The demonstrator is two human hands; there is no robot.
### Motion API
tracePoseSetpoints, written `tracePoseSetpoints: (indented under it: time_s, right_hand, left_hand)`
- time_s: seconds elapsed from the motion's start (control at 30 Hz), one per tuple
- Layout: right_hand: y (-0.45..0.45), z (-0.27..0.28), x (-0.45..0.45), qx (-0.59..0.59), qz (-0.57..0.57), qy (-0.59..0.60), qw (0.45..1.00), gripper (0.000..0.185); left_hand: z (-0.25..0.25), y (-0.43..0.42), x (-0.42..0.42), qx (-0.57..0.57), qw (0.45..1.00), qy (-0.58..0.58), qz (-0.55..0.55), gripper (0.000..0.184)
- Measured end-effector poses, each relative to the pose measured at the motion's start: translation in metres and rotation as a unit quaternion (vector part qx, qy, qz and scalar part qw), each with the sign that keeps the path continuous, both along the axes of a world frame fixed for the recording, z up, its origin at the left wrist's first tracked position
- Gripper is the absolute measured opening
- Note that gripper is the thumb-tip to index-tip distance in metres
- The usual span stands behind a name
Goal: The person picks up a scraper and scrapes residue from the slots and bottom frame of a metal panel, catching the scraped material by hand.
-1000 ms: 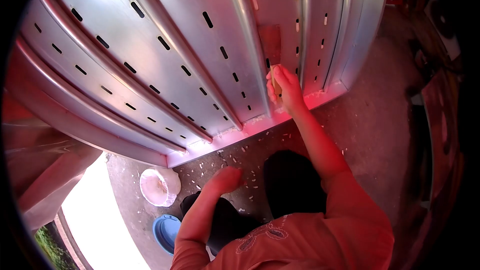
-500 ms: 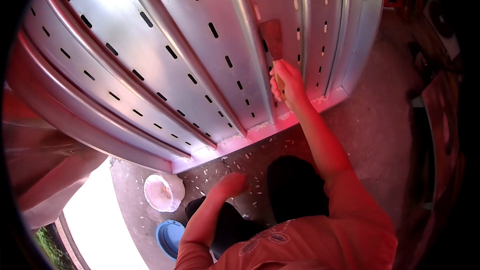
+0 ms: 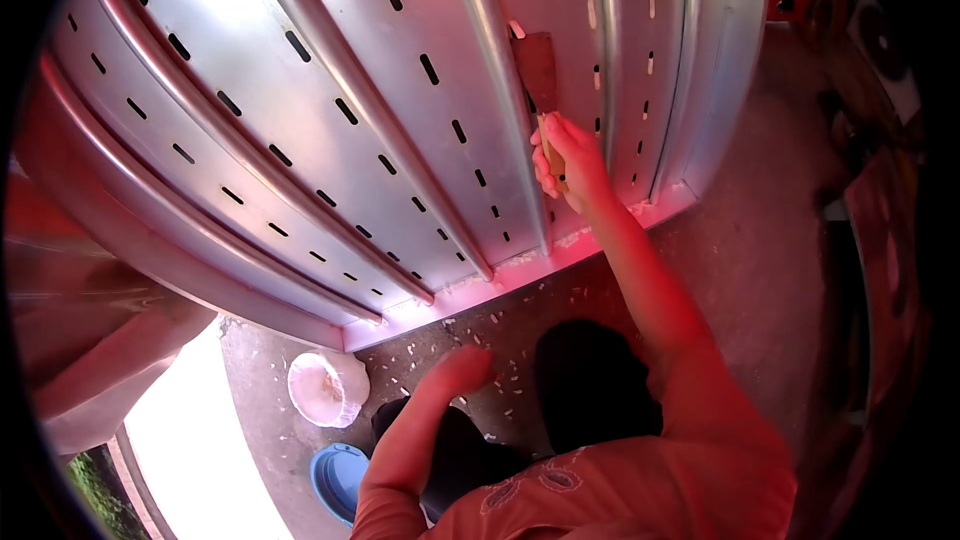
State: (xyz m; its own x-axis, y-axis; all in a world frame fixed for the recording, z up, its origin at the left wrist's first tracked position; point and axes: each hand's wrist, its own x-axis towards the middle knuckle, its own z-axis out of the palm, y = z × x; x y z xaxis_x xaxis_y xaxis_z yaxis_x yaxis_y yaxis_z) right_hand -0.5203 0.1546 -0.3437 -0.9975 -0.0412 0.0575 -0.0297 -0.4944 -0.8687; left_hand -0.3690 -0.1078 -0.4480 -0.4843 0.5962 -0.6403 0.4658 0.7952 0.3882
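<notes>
My right hand (image 3: 570, 162) is wrapped round the wooden handle of a scraper (image 3: 537, 70). The scraper's wide blade lies against a large slotted metal panel (image 3: 430, 110), just right of a raised rib, with its top edge near a pale filled slot (image 3: 517, 29). Other slots on the right side hold pale pieces, while those further left look dark. My left hand (image 3: 465, 370) hangs over my lap, below the panel's lower edge, with its fingers curled in; whether it holds anything is hidden.
A white lined bucket (image 3: 328, 390) and a blue basin (image 3: 341, 480) stand on the floor at lower left. Small pale bits (image 3: 437, 342) are scattered on the floor and along the panel's lower ledge (image 3: 520, 274). Dark equipment stands at far right.
The scraper and my right hand have moved slightly up the panel, its blade now near a pale filled slot. My left hand stays over my lap.
</notes>
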Motion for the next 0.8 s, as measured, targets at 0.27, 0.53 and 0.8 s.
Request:
tracePoseSetpoints:
  time_s: [0.27, 0.53, 0.8]
  right_hand:
    - [0.002, 0.025, -0.007, -0.064, 0.006, -0.003, 0.998, 0.034]
    - [-0.004, 0.057, -0.019, 0.028, -0.072, 0.025, 0.997, 0.029]
    - [-0.008, 0.064, -0.021, 0.029, -0.073, 0.008, 0.997, 0.03]
  left_hand:
    - [-0.002, 0.001, -0.001, 0.009, 1.0, 0.006, 0.002, 0.038]
    - [-0.006, -0.006, -0.002, 0.028, 1.0, 0.007, -0.001, 0.042]
    - [-0.011, -0.006, -0.008, 0.021, 0.999, 0.002, -0.025, 0.039]
